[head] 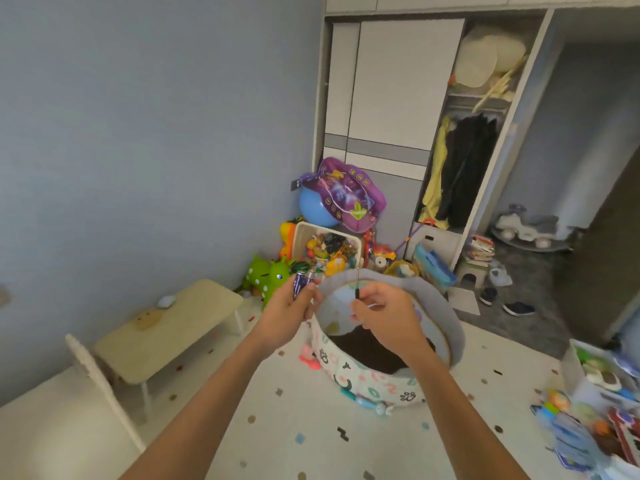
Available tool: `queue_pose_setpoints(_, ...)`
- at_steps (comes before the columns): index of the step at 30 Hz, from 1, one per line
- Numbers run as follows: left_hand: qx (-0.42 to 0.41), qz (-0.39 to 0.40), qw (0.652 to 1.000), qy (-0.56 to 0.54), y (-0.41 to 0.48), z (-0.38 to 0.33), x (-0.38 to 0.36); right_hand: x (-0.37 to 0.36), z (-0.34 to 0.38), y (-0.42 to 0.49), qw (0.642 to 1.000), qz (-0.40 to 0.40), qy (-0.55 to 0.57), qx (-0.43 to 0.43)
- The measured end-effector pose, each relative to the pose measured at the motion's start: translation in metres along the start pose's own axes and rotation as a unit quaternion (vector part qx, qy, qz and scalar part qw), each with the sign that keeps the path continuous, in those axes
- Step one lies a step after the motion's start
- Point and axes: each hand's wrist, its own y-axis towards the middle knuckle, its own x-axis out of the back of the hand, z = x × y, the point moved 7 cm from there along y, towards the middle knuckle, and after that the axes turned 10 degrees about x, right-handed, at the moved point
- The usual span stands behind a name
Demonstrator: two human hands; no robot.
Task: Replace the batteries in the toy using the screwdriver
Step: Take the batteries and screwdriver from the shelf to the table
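Beige little table [166, 327] sits way off to the left of everything, low on the floor against the blue wall, with a small pale blob on top that's too blurry to make out. Moving right from there, the person's left hand [289, 311] is held up in the air with its grip closed around a couple of batteries [302, 281], purple-blue ones with silver ends poking up out of the fist. Just behind that grip there's a green spotty toy animal [268, 276] on the floor, and further back a bin of mixed toys [327, 251] under a blue ball [317, 207].

Right of the batteries, with a small gap between the two hands, the right hand [384, 317] has a pinch grip on a tiny screwdriver [357, 284], thumb and fingers closed on the handle, thin shaft pointing straight up. Directly below and behind that grip is a round fabric basket [446, 317] with a grey rim and number prints, something dark inside it. Can't tell which toy is the one getting the batteries. Far right, more toys piled in a box [585, 386] at the edge.
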Motion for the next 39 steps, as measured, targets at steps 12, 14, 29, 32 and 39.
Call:
queue_pose_setpoints(12,0.065,-0.258,0.964,-0.002,0.208,0.073,0.196,-0.248,-0.026,0.318,0.961,0.223,0.101,0.129)
queue_pose_setpoints(14,0.082,-0.295,0.952,-0.011,0.226,0.092,0.233,-0.295,-0.019,0.346,0.95,0.257,0.101,0.144)
queue_pose_setpoints(29,0.157,-0.437,0.885,-0.029,0.368,0.224,0.486,-0.615,-0.028,0.526,0.883,0.432,0.13,0.128)
queue_pose_setpoints(32,0.192,-0.456,0.869,-0.031,0.391,0.253,0.519,-0.671,-0.035,0.555,0.872,0.457,0.123,0.124)
queue_pose_setpoints(39,0.226,-0.495,0.837,-0.044,0.459,0.344,0.595,-0.811,-0.07,0.612,0.841,0.511,0.108,0.144)
